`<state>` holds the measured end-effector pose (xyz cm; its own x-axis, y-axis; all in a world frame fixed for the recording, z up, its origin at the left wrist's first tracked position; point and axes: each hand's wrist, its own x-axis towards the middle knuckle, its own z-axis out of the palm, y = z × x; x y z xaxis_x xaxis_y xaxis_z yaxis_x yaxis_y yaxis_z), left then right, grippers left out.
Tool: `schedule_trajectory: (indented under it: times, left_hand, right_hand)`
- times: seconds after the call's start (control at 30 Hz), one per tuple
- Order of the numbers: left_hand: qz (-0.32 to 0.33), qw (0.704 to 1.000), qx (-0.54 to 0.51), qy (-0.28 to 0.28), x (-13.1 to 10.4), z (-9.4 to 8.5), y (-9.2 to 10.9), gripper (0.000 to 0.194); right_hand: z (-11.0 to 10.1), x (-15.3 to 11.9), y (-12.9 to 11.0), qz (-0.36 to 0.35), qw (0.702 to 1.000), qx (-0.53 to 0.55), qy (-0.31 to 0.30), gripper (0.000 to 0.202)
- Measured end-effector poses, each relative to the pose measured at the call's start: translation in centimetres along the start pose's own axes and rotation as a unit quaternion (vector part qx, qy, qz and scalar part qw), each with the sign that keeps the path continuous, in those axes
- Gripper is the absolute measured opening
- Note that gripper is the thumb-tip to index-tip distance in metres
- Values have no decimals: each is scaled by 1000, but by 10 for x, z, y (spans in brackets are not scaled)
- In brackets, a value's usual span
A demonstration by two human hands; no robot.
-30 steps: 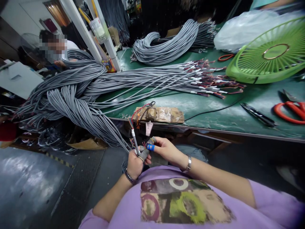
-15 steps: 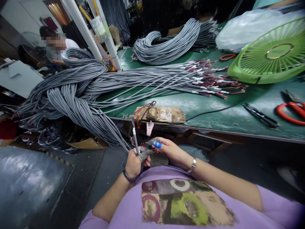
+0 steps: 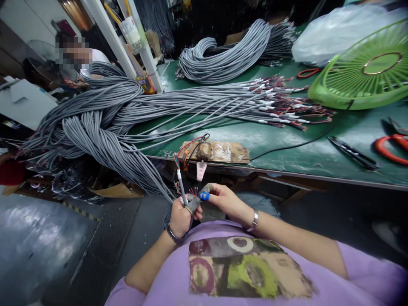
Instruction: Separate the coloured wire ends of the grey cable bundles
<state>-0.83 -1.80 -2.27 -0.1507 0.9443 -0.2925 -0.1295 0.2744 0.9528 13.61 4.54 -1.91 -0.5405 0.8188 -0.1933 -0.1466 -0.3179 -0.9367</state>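
My left hand (image 3: 183, 216) is closed around a grey cable (image 3: 182, 187) whose white-sleeved end points up, with thin coloured wires (image 3: 177, 160) fanning from its tip. Dark finger covers wrap some fingertips. More fine wire ends (image 3: 193, 191) stick up between the two hands. My right hand (image 3: 221, 199), with a blue wrap on one finger and a dark cover on another, pinches at these wires, its tips close against the left fingers. Which wire lies in the pinch is too small to make out. Behind the left hand hangs a thick bundle of grey cables (image 3: 121, 157).
On the green bench (image 3: 280, 148) lie more cables with stripped ends (image 3: 270, 104), a coiled bundle (image 3: 229, 55), a wooden block (image 3: 228, 152) at the edge, pliers (image 3: 352, 154) and red-handled scissors (image 3: 389, 148). A green fan (image 3: 366, 68) stands at right. Another person (image 3: 95, 57) sits at back left.
My right hand has moved slightly left, in against the left fingers and the wires. My left hand stays round the cable. The view has shifted a little.
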Motion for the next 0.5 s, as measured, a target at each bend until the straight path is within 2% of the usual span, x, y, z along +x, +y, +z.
schedule_trajectory:
  times: [0.17, 0.33, 0.4, 0.5]
  left_hand:
    - [0, 999, -21, 25, 2, 2, 4, 37]
    - [-1, 999, -27, 25, 3, -1, 7, 38]
    - [7, 999, -28, 14, 5, -3, 10, 38]
    - [10, 999, -20, -32, 8, -7, 15, 39]
  right_hand:
    - [0, 0, -3, 3, 1000, -3, 13, 36]
    - [-7, 0, -7, 28, 999, 12, -24, 35]
    - [-12, 2, -6, 30, 999, 24, -18, 33]
    - [-21, 10, -5, 44, 994, 100, 8, 31]
